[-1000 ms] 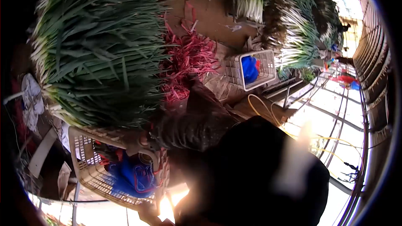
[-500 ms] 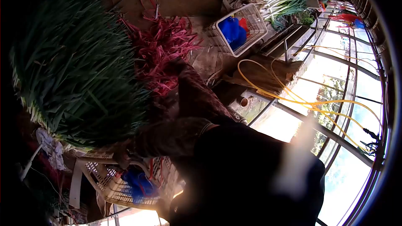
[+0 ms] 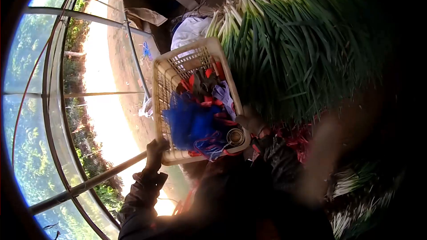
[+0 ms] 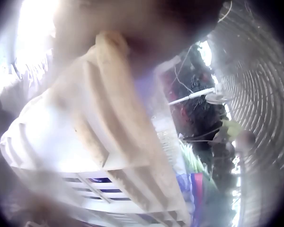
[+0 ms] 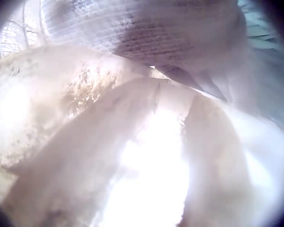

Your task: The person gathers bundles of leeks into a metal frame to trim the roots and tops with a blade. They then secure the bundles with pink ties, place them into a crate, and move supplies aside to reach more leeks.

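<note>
Both hands hold a cream plastic crate (image 3: 226, 72) in front of the body. My left hand (image 3: 156, 150) grips its near left corner, and in the left wrist view the fingers curl over the rim (image 4: 113, 90). On the right side, my right hand (image 3: 251, 122) holds the rim near the closest corner. The right wrist view shows a ribbed, glove-like fabric (image 5: 180, 33) over the pale crate edge (image 5: 90, 71). Inside the crate lie a blue mesh bag (image 3: 191, 122), a roll of tape (image 3: 235, 137), a pale purple glove (image 3: 225, 98) and red items (image 3: 208, 73).
A broad pile of green onions (image 3: 293, 58) lies right beyond the crate, with red strips (image 3: 296, 142) near it. White cloth sacking (image 3: 191, 31) sits behind the crate. Metal poles (image 3: 111, 171) and clear sheeting frame the left side. More onions (image 3: 351, 182) lie at lower right.
The head view has swung round toward the crate, which has gone from the lower left to the middle. The onion pile now appears on the right. Both hands show more clearly on the crate.
</note>
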